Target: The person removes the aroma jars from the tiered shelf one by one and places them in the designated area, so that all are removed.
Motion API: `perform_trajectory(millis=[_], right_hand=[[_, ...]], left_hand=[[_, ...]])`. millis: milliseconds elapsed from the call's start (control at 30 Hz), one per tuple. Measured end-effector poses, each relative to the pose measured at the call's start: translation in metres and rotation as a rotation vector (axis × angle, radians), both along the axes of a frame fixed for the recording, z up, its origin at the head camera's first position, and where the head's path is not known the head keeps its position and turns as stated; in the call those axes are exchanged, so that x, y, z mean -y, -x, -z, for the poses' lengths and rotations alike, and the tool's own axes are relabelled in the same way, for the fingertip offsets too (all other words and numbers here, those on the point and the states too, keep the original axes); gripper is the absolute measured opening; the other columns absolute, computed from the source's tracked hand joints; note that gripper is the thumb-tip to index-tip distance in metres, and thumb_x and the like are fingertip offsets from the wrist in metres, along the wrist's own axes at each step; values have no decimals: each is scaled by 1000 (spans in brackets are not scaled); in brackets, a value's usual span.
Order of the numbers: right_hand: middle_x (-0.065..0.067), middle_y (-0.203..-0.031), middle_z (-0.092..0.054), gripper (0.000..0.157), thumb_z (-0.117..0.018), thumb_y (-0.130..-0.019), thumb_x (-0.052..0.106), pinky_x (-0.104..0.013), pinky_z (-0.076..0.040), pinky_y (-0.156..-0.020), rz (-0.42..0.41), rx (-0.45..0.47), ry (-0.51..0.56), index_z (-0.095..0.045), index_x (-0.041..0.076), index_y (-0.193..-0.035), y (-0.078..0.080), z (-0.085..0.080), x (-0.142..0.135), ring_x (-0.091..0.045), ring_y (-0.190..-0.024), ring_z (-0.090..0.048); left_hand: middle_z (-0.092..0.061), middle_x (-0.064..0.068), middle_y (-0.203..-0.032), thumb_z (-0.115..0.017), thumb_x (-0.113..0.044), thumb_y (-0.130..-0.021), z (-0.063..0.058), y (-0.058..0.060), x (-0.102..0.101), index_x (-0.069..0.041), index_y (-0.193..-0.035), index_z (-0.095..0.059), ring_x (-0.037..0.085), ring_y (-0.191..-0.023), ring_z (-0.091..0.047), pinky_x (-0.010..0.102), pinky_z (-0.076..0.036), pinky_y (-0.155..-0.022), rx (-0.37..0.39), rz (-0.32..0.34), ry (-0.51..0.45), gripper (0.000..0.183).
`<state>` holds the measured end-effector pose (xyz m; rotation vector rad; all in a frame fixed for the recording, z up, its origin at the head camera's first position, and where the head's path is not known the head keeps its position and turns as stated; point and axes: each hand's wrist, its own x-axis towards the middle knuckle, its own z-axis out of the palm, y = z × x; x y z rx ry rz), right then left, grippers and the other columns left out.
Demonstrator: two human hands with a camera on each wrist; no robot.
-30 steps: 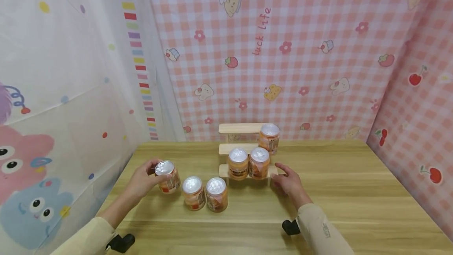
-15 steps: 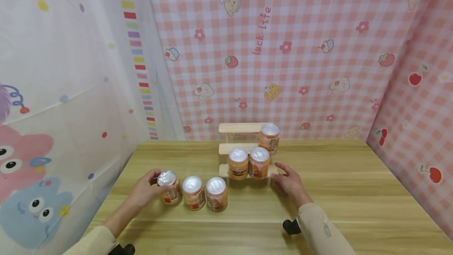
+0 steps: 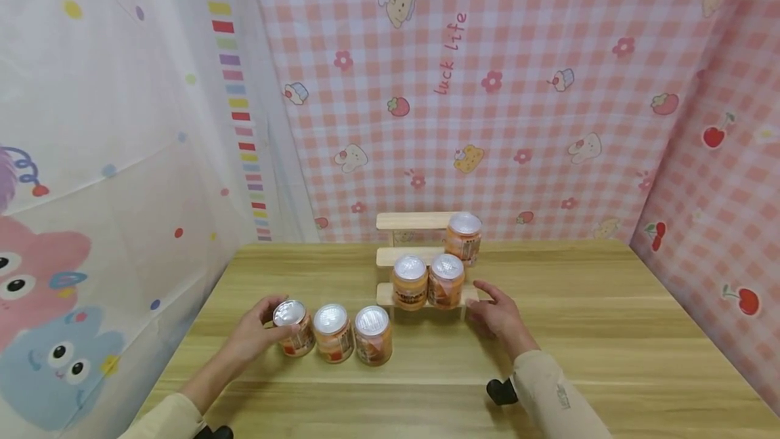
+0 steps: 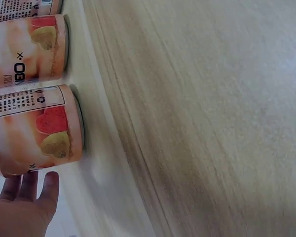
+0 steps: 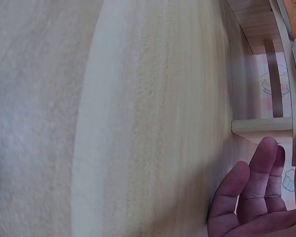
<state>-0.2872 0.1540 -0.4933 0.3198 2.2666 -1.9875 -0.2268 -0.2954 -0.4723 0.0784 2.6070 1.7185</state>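
My left hand (image 3: 252, 332) is round an orange-labelled can (image 3: 296, 343) with a silver lid, fingers behind and thumb in front. This can is upright at the left end of a row, beside a second can (image 3: 334, 345) and a third can (image 3: 374, 347). In the left wrist view the held can (image 4: 34, 133) has its base at the tabletop. My right hand (image 3: 501, 319) grips the right end of the lowest board of a stepped wooden display rack (image 3: 385, 295), thumb in front and index finger behind. The other fingers (image 5: 259, 168) hang loosely below the board.
Two cans (image 3: 411, 290) stand side by side on the rack's lowest step. Another can (image 3: 464, 247) stands higher up at its right end. The wood-grain table (image 3: 585, 330) ends at a pink checked cloth (image 3: 530, 120) behind, with a white patterned sheet (image 3: 140, 222) at the left.
My left hand has lowered the can toward me and slightly right, into line with the two cans beside it. My right hand has stayed at the rack's end.
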Motion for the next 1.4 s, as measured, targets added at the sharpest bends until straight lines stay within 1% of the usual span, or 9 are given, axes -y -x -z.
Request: perform_trajectory(millis=[200, 367, 467, 667, 867, 967, 1067, 1267, 1400], right_hand=[[-7, -96, -68, 56, -69, -92, 11, -30, -51, -58, -2, 9, 2, -49, 9, -145, -1, -1, 1, -15, -69, -63], [-9, -100, -67, 56, -69, -93, 12, -30, -51, -59, 5, 22, 1, -49, 11, -145, 0, 0, 1, -15, -70, -63], [-9, -100, -67, 56, -69, -93, 11, -30, -52, -59, 4, 23, 9, -49, 10, -145, 0, 0, 1, -15, -70, -63], [-8, -100, -68, 56, -68, -93, 11, -31, -52, -61, -9, 15, 25, -47, 9, -145, -1, 0, 2, -16, -71, -63], [-7, -101, -69, 55, -66, -94, 12, -31, -52, -62, -6, 21, 13, -47, 11, -146, -1, 1, 1, -15, -72, -63], [-7, -100, -68, 56, -66, -94, 12, -31, -52, -61, -13, 16, 11, -46, 11, -147, -1, 1, 1, -14, -71, -62], [-7, -101, -68, 56, -66, -95, 13, -31, -51, -61, -17, 17, 9, -45, 10, -147, -1, 0, 1, -15, -71, -62], [-4, -96, -68, 56, -66, -95, 13, -31, -51, -62, -20, 18, 15, -45, 10, -147, -2, -1, 0, -14, -71, -63], [-2, -92, -67, 56, -66, -95, 13, -32, -51, -62, -31, 18, 15, -45, 10, -147, -3, -2, 1, -15, -71, -63]], left_hand=[[-49, 20, -139, -75, -22, -90, -5, -2, -1, 1, -147, -36, 36, -128, -45, 34, -44, -95, 2, 10, 8, 73], [-49, 21, -141, -73, -21, -92, -8, 0, 0, 0, -147, -37, 37, -133, -41, 40, -40, -102, -21, -5, 12, 70], [-47, 24, -142, -73, -23, -92, -12, 2, 1, 0, -148, -37, 39, -134, -40, 43, -39, -103, -32, -16, 22, 70], [-44, 25, -144, -73, -29, -92, -23, 7, 4, 0, -149, -34, 41, -136, -38, 51, -37, -106, -27, -29, 39, 74], [-44, 25, -145, -71, -31, -93, -40, 14, -3, 1, -149, -34, 41, -137, -37, 56, -32, -109, -64, -16, 43, 74], [-44, 23, -145, -71, -35, -93, -49, 21, -10, -1, -149, -34, 39, -137, -37, 57, -29, -111, -76, -26, 29, 75], [-45, 20, -145, -71, -39, -92, -58, 30, -19, -4, -150, -36, 36, -137, -38, 54, -29, -112, -76, -43, 15, 76], [-44, 18, -145, -70, -42, -92, -79, 56, -45, -9, -151, -37, 34, -136, -40, 50, -35, -109, -68, -59, -40, 75], [-45, 16, -142, -70, -36, -94, -95, 75, -67, -10, -149, -40, 32, -134, -42, 48, -37, -108, -78, -48, -81, 68]])
